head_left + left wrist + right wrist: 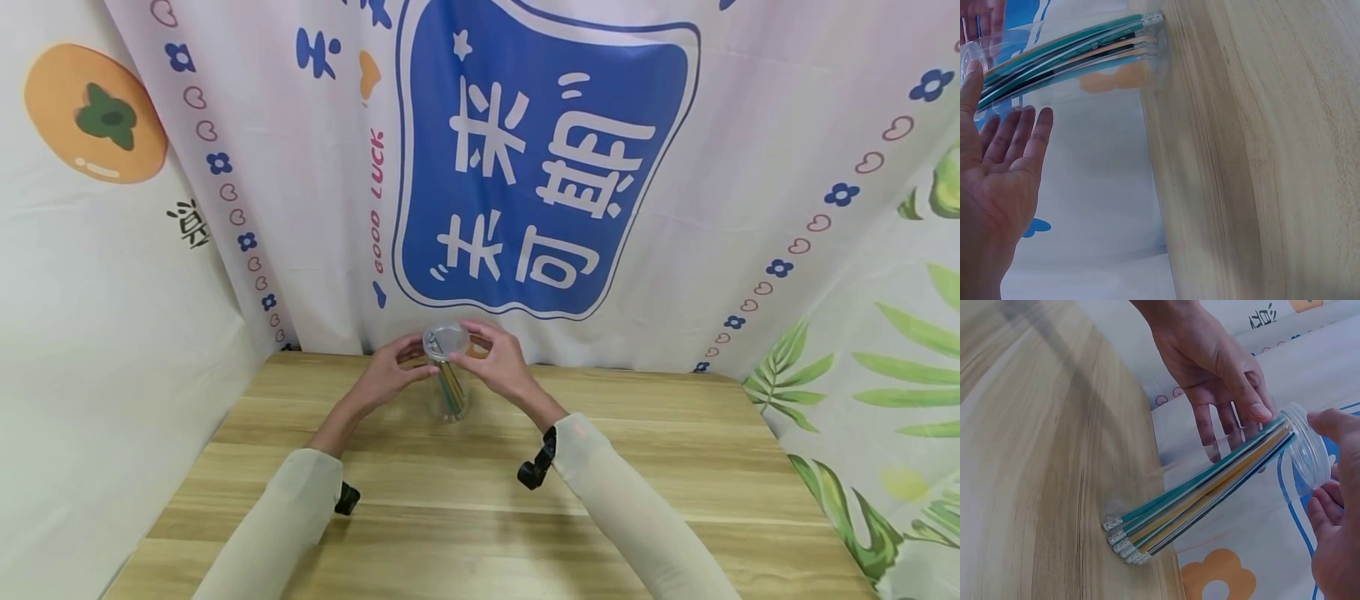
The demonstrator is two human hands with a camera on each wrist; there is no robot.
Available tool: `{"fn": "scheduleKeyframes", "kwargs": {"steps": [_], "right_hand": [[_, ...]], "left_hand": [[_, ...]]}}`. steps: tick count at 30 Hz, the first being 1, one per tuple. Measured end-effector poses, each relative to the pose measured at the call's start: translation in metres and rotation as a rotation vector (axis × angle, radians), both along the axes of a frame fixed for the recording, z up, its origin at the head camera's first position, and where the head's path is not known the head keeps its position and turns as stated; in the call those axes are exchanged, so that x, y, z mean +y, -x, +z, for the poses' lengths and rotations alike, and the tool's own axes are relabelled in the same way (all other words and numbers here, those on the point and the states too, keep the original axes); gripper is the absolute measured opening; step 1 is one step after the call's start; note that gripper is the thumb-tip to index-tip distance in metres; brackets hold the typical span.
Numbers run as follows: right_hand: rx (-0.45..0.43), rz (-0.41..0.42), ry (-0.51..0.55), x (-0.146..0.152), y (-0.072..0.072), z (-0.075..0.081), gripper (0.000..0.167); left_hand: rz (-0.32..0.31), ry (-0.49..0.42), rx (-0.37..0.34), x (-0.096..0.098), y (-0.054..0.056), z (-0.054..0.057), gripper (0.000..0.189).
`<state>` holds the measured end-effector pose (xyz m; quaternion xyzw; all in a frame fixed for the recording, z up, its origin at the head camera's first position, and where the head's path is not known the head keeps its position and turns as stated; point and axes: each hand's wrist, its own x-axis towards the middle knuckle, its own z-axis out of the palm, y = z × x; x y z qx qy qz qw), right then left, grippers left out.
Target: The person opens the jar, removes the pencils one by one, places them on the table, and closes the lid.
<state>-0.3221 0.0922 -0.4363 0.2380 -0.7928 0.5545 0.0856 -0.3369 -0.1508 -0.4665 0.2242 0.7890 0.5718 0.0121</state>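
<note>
A clear plastic jar (460, 406) stands upright on the wooden table near its back edge. Several pencils (1200, 490) in green, yellow and dark colours lean inside, with their metal-ferruled ends at the bottom. At the top, my right hand (501, 363) grips the rim of the clear round lid (447, 340) between thumb and fingers. On the other side, my left hand (386, 375) is at the jar's upper part, its thumb near the rim and its fingers fairly straight behind the wall. In the left wrist view, a gap shows between the left palm (1004, 194) and the jar.
A white curtain with a blue printed panel (540, 158) hangs right behind the table (465, 517). Printed white cloth (112, 317) borders the left side, and leaf-patterned cloth (900, 350) the right. Each wrist wears a black camera band (542, 462).
</note>
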Motion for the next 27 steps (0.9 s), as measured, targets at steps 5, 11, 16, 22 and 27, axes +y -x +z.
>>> {"fn": "scheduleKeyframes", "kwargs": {"steps": [5, 11, 16, 22, 27], "right_hand": [[0.032, -0.041, -0.012, -0.0034, -0.0011, 0.0017, 0.055], [0.066, -0.053, -0.031, -0.0034, -0.0007, 0.0008, 0.053], [0.065, -0.054, -0.033, -0.0029, -0.0009, 0.0, 0.053], [0.039, -0.006, 0.001, -0.0012, 0.0005, -0.0009, 0.053], [-0.002, 0.02, -0.006, 0.0009, 0.0015, -0.0004, 0.052]], "left_hand": [[0.01, -0.016, -0.021, -0.0023, 0.0001, 0.0022, 0.065], [0.016, -0.006, 0.003, -0.0041, 0.0012, 0.0025, 0.063], [0.019, -0.012, 0.014, -0.003, 0.0017, 0.0039, 0.062], [0.02, -0.013, 0.019, -0.003, 0.0031, 0.0038, 0.06], [0.019, -0.021, 0.013, -0.0026, 0.0048, 0.0035, 0.059]]}}
